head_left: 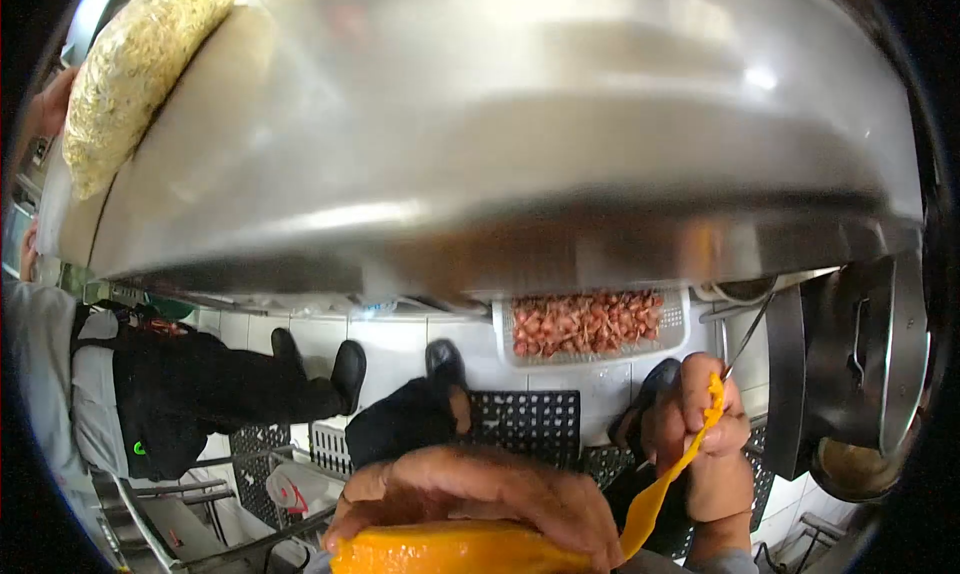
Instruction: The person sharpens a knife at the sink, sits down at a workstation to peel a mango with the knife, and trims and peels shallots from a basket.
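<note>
Low in the view, my left hand [480,479] is wrapped over a large, wet, orange-yellow fruit [450,551], whose kind I cannot tell and whose lower part is cut off by the frame. My right hand [695,414] is closed on a knife; its thin blade [748,336] points up and right, and the handle is hidden in the fingers. A long orange strip of peel [655,499] runs from beside the fruit up to the fingers of my right hand.
A steel worktop [500,124] spans the top, with a clear bag of pale yellow shreds [150,79] on it. Below stands a white basket [560,359] of shallots [585,322]. Large pots [840,364] are at right. Another person [200,389] stands at left. Black mats [525,419] cover floor tiles.
</note>
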{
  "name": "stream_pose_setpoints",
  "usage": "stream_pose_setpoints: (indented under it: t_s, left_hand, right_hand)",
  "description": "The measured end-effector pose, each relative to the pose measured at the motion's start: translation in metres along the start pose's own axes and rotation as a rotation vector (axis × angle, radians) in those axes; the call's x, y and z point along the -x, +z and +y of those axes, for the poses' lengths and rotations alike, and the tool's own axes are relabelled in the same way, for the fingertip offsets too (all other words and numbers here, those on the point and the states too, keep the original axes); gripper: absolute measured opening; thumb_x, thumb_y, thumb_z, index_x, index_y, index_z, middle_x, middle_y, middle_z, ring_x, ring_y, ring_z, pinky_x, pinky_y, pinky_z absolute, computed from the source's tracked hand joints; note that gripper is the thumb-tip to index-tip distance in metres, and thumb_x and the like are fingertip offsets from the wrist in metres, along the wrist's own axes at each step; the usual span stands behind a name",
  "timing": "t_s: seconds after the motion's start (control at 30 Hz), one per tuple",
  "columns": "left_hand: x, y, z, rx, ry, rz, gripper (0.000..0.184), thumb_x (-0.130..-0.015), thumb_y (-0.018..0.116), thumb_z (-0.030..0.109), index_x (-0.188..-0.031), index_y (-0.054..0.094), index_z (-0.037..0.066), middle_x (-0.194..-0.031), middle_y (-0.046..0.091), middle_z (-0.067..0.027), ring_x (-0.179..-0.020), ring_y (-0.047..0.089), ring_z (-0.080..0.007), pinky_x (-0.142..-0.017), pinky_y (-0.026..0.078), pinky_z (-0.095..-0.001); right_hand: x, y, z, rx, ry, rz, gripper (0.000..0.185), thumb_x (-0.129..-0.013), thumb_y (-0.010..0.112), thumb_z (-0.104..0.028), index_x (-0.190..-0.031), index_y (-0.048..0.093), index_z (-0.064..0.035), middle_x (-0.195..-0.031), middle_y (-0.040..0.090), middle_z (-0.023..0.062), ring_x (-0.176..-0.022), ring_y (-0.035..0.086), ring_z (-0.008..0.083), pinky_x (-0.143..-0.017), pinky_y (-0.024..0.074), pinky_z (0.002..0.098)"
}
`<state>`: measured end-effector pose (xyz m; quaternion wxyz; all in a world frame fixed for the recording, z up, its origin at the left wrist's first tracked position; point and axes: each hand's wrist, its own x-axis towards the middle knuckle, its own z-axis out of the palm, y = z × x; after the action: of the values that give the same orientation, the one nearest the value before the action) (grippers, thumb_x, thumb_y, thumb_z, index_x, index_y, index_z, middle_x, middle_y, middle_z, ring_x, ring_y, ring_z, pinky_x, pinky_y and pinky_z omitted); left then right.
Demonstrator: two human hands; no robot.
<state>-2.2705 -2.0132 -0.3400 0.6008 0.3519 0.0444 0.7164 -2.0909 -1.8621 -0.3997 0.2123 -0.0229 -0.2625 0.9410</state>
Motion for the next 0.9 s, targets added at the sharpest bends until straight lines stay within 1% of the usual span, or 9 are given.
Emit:
stream_pose_setpoints:
  t_s: [0.13, 0.27, 0.37, 0.47, 0.53, 0.63, 0.73, 0.83, 0.9]
  left_hand:
    - [-0.007, 0.016, 0.002, -0.328, -0.009, 0.097, 0.058, -0.097, 0.054, 0.047, -0.119, 0.052, -0.007, -0.098, 0.065, -0.0254, -0.090, 0.067, -0.0352, -0.079, 0.055, -0.0459]
    - [0.003, 0.015, 0.022, -0.621, -0.208, 0.002, 0.056, -0.095, 0.062, 0.038, -0.125, 0.047, -0.006, -0.114, 0.059, -0.0272, -0.102, 0.064, -0.0373, -0.090, 0.054, -0.0490]
    - [0.013, 0.018, 0.011, -0.238, -0.217, 0.027, 0.068, -0.091, 0.066, 0.039, -0.138, 0.039, -0.001, -0.138, 0.041, -0.0270, -0.120, 0.051, -0.0408, -0.099, 0.047, -0.0530]
    - [0.030, 0.022, -0.011, 0.224, -0.138, 0.176, 0.081, -0.087, 0.069, 0.044, -0.148, 0.032, 0.005, -0.153, 0.025, -0.0256, -0.133, 0.041, -0.0440, -0.105, 0.042, -0.0570]
    - [0.036, 0.014, -0.019, 0.145, -0.027, 0.227, 0.081, -0.086, 0.071, 0.044, -0.146, 0.034, 0.004, -0.148, 0.032, -0.0242, -0.128, 0.046, -0.0431, -0.102, 0.045, -0.0560]
    - [0.028, 0.012, 0.004, -0.059, -0.208, 0.360, 0.074, -0.085, 0.074, 0.039, -0.140, 0.041, 0.002, -0.134, 0.049, -0.0206, -0.115, 0.057, -0.0392, -0.093, 0.052, -0.0508]
    - [0.012, 0.058, 0.010, -0.201, -0.303, 0.983, 0.060, -0.091, 0.062, 0.036, -0.130, 0.045, -0.006, -0.122, 0.056, -0.0266, -0.104, 0.061, -0.0402, -0.084, 0.054, -0.0518]
    - [0.010, 0.019, 0.005, -0.124, -0.208, 0.701, 0.049, -0.095, 0.052, 0.022, -0.135, 0.042, -0.004, -0.126, 0.057, -0.0216, -0.111, 0.059, -0.0383, -0.089, 0.050, -0.0557]
    - [0.007, -0.010, 0.001, -0.154, -0.179, 0.643, 0.040, -0.098, 0.045, 0.011, -0.136, 0.041, -0.002, -0.126, 0.058, -0.0203, -0.113, 0.060, -0.0360, -0.097, 0.047, -0.0547]
  right_hand:
    - [0.005, 0.006, 0.003, -0.056, -0.010, 0.080, 0.028, -0.071, 0.073, -0.009, -0.083, 0.048, -0.0021, -0.067, 0.061, 0.0237, -0.058, 0.067, 0.0347, -0.047, 0.0504, 0.0343]
    - [0.011, 0.008, 0.002, -0.002, 0.046, 0.140, 0.030, -0.075, 0.069, -0.014, -0.090, 0.045, -0.0043, -0.068, 0.060, 0.0270, -0.047, 0.056, 0.0231, -0.038, 0.0368, 0.0287]
    - [0.013, 0.008, 0.003, -0.010, 0.064, 0.109, 0.027, -0.080, 0.065, -0.013, -0.095, 0.044, -0.0049, -0.077, 0.061, 0.0339, -0.041, 0.034, 0.0095, -0.036, 0.0281, 0.0250]
    - [0.009, 0.007, 0.002, -0.038, 0.071, 0.099, 0.025, -0.082, 0.064, -0.012, -0.097, 0.044, -0.0048, -0.080, 0.061, 0.0351, -0.041, 0.033, 0.0084, -0.036, 0.0273, 0.0251]
    - [0.001, 0.005, 0.002, -0.053, 0.072, 0.085, 0.026, -0.082, 0.063, -0.011, -0.098, 0.044, -0.0047, -0.080, 0.061, 0.0345, -0.041, 0.032, 0.0084, -0.035, 0.0271, 0.0254]
    - [0.000, 0.002, 0.004, -0.057, 0.073, 0.082, 0.027, -0.082, 0.064, -0.011, -0.099, 0.044, -0.0052, -0.074, 0.059, 0.0296, -0.042, 0.033, 0.0096, -0.035, 0.0272, 0.0260]
    - [-0.005, 0.004, 0.007, -0.035, 0.032, 0.040, 0.025, -0.083, 0.063, -0.010, -0.098, 0.043, -0.0074, -0.074, 0.059, 0.0277, -0.042, 0.032, 0.0095, -0.036, 0.0296, 0.0263]
    - [-0.005, 0.014, 0.003, 0.061, 0.072, 0.190, 0.027, -0.077, 0.064, -0.012, -0.090, 0.042, -0.0033, -0.058, 0.048, 0.0128, -0.035, 0.031, 0.0128, -0.031, 0.0279, 0.0286]
    - [-0.011, 0.005, 0.008, 0.187, 0.002, 0.154, 0.027, -0.080, 0.064, -0.011, -0.095, 0.043, -0.0041, -0.067, 0.055, 0.0194, -0.035, 0.031, 0.0116, -0.031, 0.0290, 0.0269]
